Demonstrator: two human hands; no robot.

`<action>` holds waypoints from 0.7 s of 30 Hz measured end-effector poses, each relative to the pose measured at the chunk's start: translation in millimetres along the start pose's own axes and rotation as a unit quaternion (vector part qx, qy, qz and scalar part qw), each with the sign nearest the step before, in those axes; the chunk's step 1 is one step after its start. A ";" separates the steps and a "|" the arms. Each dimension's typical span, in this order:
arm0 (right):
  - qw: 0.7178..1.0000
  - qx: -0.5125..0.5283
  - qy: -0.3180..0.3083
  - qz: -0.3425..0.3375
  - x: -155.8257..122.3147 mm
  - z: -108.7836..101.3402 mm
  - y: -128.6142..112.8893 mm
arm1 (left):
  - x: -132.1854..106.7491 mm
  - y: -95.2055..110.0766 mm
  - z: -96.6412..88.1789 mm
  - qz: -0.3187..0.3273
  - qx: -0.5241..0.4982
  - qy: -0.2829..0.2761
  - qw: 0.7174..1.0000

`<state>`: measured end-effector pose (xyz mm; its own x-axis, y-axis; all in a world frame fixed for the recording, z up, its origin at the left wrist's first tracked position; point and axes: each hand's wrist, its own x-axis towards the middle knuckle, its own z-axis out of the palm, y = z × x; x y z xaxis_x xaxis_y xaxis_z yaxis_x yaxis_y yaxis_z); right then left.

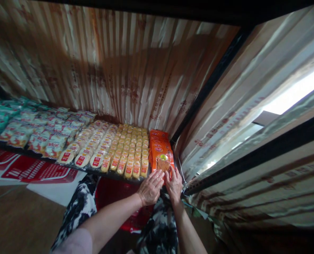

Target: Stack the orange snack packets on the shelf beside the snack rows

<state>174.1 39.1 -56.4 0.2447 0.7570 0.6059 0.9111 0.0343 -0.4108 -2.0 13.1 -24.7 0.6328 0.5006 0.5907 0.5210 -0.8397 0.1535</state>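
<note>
At the right end of the shelf lies a row of orange snack packets, overlapping from back to front. The front packet has a clear window showing brown sticks or strips. My left hand rests its outstretched fingers on that packet's lower left edge. On the lower right edge lies my right hand, fingers spread. Neither thumb can be made out clearly. Just left of the orange packets stand rows of small yellow wrapped cakes.
Farther left on the black shelf are longer wrapped breads, white bags and green bags. Red baskets sit below. A black post and a thin wire stand close on the right.
</note>
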 end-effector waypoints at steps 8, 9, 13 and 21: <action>0.999 0.015 0.011 -0.029 2.7 -4.2 0.4 | -34.0 -23.6 -37.1 -0.069 0.065 0.055 0.994; 0.999 0.009 0.011 -0.047 2.5 -6.5 -1.7 | -38.0 -28.8 -41.1 -0.077 0.074 0.061 0.992; 0.994 -0.015 0.013 -0.110 -1.6 -18.2 -21.4 | -52.2 -48.4 -57.3 -0.112 0.101 0.076 0.986; 0.982 0.044 -0.057 -0.177 -15.5 -15.7 -85.1 | -65.3 -75.9 -78.3 -0.163 0.111 0.087 0.977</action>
<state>98.0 14.2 -20.1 -0.1257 0.7547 0.6439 0.8992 0.3609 -0.2475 -127.8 27.6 -12.9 0.3161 0.6742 0.6675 0.8016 -0.5661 0.1922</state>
